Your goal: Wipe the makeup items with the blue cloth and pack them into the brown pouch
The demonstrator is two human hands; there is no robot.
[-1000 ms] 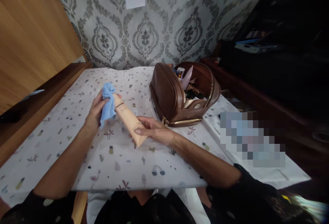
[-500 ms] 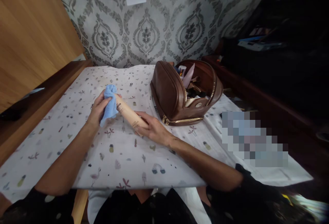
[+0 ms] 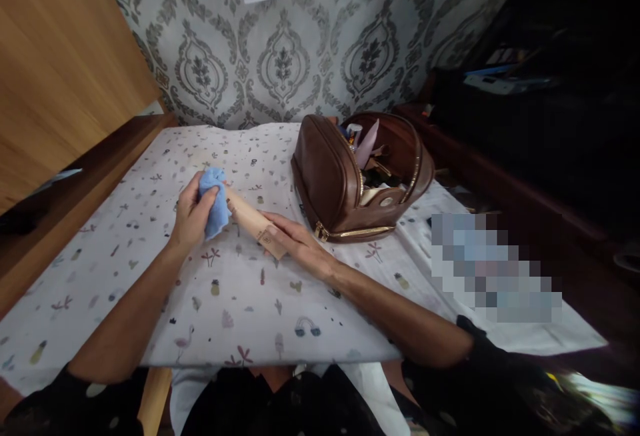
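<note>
My left hand (image 3: 194,213) is closed around a light blue cloth (image 3: 216,208), which covers the upper left end of a peach-coloured tube (image 3: 250,219). Small dark print shows on the tube's side. My right hand (image 3: 300,244) grips the tube's lower right end, thumb on top. The tube slants over the table, its covered end pointing away to the left. Right of my hands stands a brown toiletry bag (image 3: 327,176), unzipped, with a pink tube (image 3: 369,144) and other small items inside.
A white printed cloth (image 3: 265,329) covers the table. Wooden furniture (image 3: 65,63) rises at the left, patterned wallpaper (image 3: 283,66) behind. A blurred-out patch (image 3: 493,266) lies at the right near a dark wooden edge (image 3: 505,189).
My right hand has turned the tube slightly, so its print and flat end show differently. My left hand and the blue cloth have shifted a little on the covered end.
</note>
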